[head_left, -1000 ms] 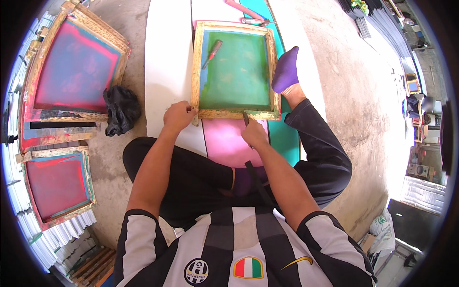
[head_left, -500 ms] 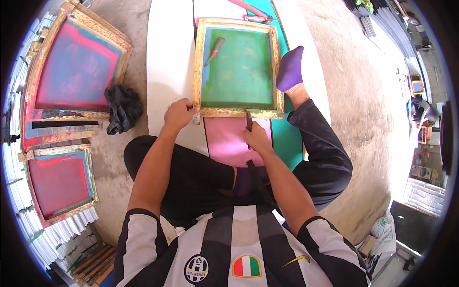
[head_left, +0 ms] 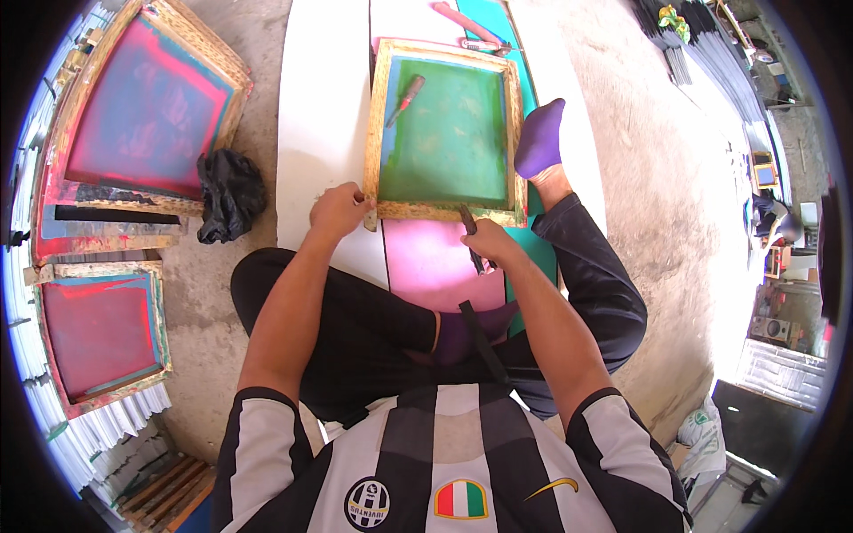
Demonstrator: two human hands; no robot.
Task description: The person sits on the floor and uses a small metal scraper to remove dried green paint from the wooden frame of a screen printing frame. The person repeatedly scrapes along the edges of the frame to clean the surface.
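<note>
A wooden screen-printing frame [head_left: 374,133] with green mesh lies flat before me. My left hand [head_left: 338,211] is closed at its near left corner, fingers pressed against the wood. In my right hand [head_left: 489,243] is a dark metal hand tool [head_left: 467,216] that looks like pliers, its tip touching or just over the near rail, right of the middle. My fist hides the tool's middle, and its lower end shows beneath. A screwdriver [head_left: 410,93] with a red-and-dark handle lies on the mesh at the upper left.
Pink [head_left: 435,258], white and green boards lie under the frame. A utility knife [head_left: 486,44] rests beyond it. My purple-socked foot [head_left: 540,139] is against its right side. At left are a large pink-blue screen frame [head_left: 233,115], a smaller red one [head_left: 162,320] and a black plastic bag [head_left: 229,195].
My right hand has shifted slightly right and up, and the tool now tilts more. My left hand keeps its place at the corner. The whole view has shifted slightly.
</note>
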